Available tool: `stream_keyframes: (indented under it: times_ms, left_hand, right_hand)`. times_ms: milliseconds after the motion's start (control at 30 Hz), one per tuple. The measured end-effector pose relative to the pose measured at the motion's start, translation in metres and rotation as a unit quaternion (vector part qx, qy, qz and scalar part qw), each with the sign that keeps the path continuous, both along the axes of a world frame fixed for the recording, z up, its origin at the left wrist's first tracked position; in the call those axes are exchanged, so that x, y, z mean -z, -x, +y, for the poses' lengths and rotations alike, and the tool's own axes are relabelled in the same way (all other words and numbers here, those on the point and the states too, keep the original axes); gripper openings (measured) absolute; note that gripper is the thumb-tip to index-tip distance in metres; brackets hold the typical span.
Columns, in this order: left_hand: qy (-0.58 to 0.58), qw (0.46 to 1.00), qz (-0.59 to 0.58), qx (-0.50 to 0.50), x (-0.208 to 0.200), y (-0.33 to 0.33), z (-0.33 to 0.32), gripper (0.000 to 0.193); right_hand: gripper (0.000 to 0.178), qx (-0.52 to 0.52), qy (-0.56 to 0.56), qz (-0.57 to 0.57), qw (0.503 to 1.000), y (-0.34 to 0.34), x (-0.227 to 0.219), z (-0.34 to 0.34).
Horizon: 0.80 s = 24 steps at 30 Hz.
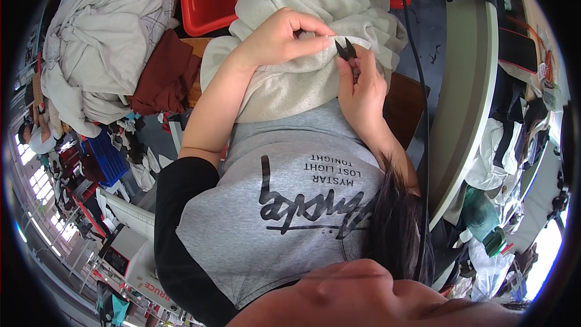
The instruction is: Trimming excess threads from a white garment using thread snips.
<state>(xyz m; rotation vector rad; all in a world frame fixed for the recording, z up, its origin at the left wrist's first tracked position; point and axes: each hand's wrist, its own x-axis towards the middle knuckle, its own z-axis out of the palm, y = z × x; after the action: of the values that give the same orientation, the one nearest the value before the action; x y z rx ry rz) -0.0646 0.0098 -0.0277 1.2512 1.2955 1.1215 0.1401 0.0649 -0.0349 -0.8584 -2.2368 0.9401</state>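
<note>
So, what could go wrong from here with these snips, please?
The black snips in the right hand have parted blades close to the fingers of the left hand, so a slip might nick them. The beige cloth is also very near, and could get cut.

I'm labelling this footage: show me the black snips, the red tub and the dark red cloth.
Black snips (346,52): head view, where the blades meet.
Red tub (193,6): head view, on its side wall.
Dark red cloth (161,77): head view, middle of its folds.

The left hand (277,41) pinches while the right (367,92) curls nearby
</note>
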Motion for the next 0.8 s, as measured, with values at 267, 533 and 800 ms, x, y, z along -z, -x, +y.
stream_keyframes:
  times_ms: [267, 533, 800]
  left_hand:
    - [0.020, 1.000, -0.006, 0.015, -0.004, -0.001, 0.001, 0.020]
    - [0.006, 0.994, 0.111, 0.016, 0.001, -0.005, 0.003, 0.022]
    - [0.032, 0.999, 0.036, 0.022, 0.001, 0.006, 0.001, 0.025]
  right_hand:
    - [0.024, -0.051, 0.212, 0.114, 0.969, -0.007, 0.013, 0.003]
    - [0.015, -0.075, 0.267, 0.340, 0.899, -0.008, 0.000, 0.013]
    - [0.021, -0.006, 0.200, 0.058, 0.978, -0.010, -0.009, 0.001]
